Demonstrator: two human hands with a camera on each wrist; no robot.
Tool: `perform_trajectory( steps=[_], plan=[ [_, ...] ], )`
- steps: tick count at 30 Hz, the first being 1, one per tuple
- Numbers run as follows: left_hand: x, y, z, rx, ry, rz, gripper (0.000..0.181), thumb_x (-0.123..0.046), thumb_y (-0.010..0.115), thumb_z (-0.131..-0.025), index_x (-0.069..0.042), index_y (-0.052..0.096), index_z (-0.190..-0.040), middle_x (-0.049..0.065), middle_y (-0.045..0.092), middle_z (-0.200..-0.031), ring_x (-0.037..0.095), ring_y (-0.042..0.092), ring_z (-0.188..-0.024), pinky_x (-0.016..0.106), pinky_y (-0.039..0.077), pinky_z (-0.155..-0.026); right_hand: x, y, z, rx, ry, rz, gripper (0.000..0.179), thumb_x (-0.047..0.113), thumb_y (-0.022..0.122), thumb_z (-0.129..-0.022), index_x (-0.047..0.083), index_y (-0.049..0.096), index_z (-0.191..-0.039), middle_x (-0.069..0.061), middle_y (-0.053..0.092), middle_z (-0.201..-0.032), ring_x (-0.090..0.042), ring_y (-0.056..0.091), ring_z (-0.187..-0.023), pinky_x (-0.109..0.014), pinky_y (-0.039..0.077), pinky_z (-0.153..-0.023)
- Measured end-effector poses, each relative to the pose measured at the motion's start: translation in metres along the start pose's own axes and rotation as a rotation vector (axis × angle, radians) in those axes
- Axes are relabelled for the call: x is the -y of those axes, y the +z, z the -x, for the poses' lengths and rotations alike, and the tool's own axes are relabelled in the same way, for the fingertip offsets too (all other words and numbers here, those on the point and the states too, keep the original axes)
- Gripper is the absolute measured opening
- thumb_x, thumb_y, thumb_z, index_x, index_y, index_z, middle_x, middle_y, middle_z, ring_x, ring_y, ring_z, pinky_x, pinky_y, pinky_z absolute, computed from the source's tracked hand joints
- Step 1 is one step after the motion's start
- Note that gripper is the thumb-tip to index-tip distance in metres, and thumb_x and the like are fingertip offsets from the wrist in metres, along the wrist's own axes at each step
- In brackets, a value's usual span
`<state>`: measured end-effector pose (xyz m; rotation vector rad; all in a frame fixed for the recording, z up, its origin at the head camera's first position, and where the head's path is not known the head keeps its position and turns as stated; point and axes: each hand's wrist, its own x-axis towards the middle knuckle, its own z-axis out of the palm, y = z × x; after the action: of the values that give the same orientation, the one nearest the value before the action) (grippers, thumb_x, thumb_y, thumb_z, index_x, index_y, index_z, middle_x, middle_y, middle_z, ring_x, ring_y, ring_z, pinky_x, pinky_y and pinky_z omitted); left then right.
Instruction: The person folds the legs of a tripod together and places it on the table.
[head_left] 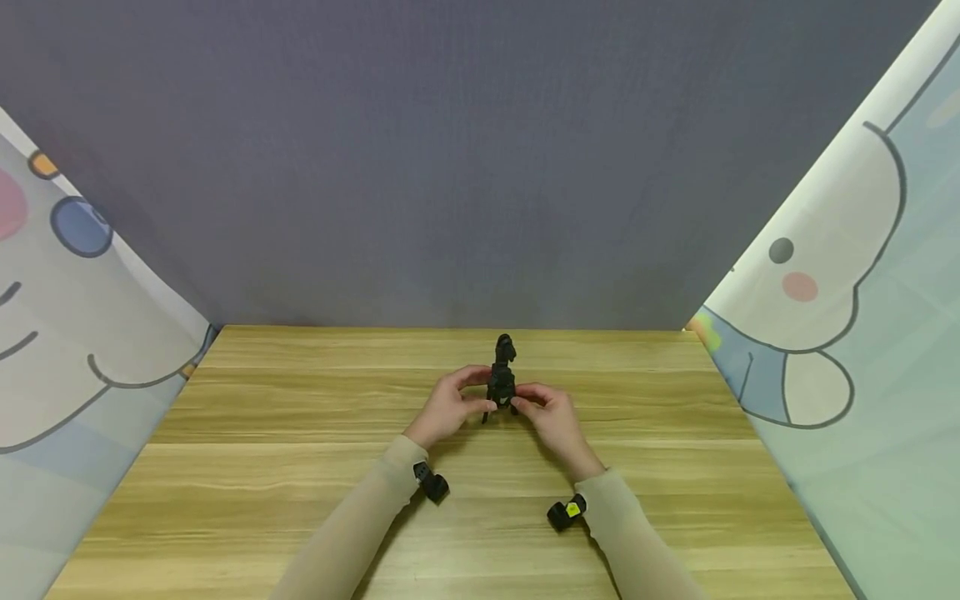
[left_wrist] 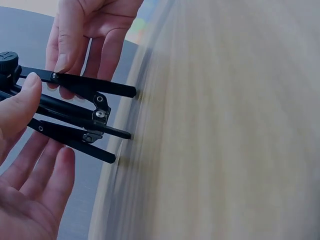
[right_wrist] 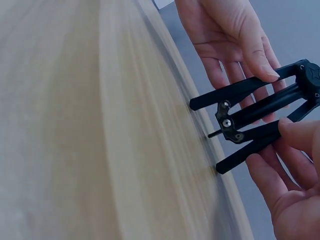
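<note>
A small black tripod (head_left: 501, 385) stands near the far side of the table, its legs spread and its head upright. On its left side my left hand (head_left: 441, 414) pinches a leg, thumb in front and fingers behind. My right hand (head_left: 557, 423) pinches another leg from the right. In the left wrist view, the tripod's leg (left_wrist: 112, 88) shows its blunt foot at the tabletop, and metal hinges join the legs to the centre column. The right wrist view shows the tripod's round knob (right_wrist: 311, 75) between the two hands.
The wood-grain table (head_left: 300, 492) stretches around the hands. A dark grey panel (head_left: 450, 167) rises behind its far edge. Cartoon-printed curtains (head_left: 840, 275) hang at both sides. Each wrist wears a small black camera (head_left: 433, 483).
</note>
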<state>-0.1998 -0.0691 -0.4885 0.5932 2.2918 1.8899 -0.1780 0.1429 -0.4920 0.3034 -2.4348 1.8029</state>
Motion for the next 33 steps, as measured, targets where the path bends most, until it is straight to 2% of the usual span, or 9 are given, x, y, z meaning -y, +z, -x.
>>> perform_trajectory(
  steps=[6,13,21,30,33],
  plan=[
    [-0.002,-0.001,0.0,-0.003,-0.005,0.049,0.057,-0.001,0.078,-0.085,-0.009,0.057,-0.137,0.01,0.061,-0.131,0.027,0.056,-0.122,0.041,0.051,-0.096,0.001,0.006,0.0,-0.011,-0.021,-0.023,0.011,-0.001,0.071,-0.09,-0.001,0.074,-0.101,-0.014,0.072,-0.104,-0.029,0.066,-0.102,-0.028,0.054,-0.082],
    [0.0,0.0,0.0,-0.017,-0.021,0.054,0.056,-0.004,0.078,-0.086,-0.011,0.058,-0.137,0.007,0.061,-0.132,0.024,0.056,-0.123,0.039,0.051,-0.097,0.002,0.008,-0.001,-0.012,0.003,-0.007,0.009,-0.001,0.071,-0.09,0.003,0.074,-0.098,-0.009,0.071,-0.101,-0.027,0.066,-0.102,-0.031,0.054,-0.083],
    [-0.005,0.004,0.003,-0.018,-0.021,0.002,0.055,-0.011,0.077,-0.089,-0.013,0.056,-0.139,0.007,0.058,-0.136,0.023,0.053,-0.128,0.039,0.05,-0.098,0.001,0.004,0.0,0.002,0.029,-0.008,0.013,0.002,0.072,-0.091,0.0,0.074,-0.104,-0.012,0.072,-0.106,-0.028,0.065,-0.105,-0.031,0.053,-0.086],
    [-0.005,0.009,0.007,-0.066,-0.054,-0.073,0.051,-0.009,0.076,-0.09,-0.012,0.058,-0.137,0.009,0.057,-0.136,0.029,0.059,-0.117,0.046,0.051,-0.095,0.005,-0.001,0.001,0.024,0.074,-0.062,0.018,0.005,0.073,-0.09,0.0,0.075,-0.108,-0.012,0.071,-0.11,-0.026,0.065,-0.107,-0.026,0.053,-0.083],
    [-0.006,0.009,0.01,-0.081,-0.049,-0.104,0.049,-0.011,0.076,-0.09,-0.014,0.059,-0.136,0.006,0.059,-0.135,0.026,0.061,-0.113,0.043,0.052,-0.093,0.012,-0.004,0.002,0.038,0.098,-0.1,0.02,0.006,0.072,-0.091,0.0,0.074,-0.11,-0.012,0.07,-0.114,-0.026,0.063,-0.109,-0.025,0.052,-0.083]
  ],
)
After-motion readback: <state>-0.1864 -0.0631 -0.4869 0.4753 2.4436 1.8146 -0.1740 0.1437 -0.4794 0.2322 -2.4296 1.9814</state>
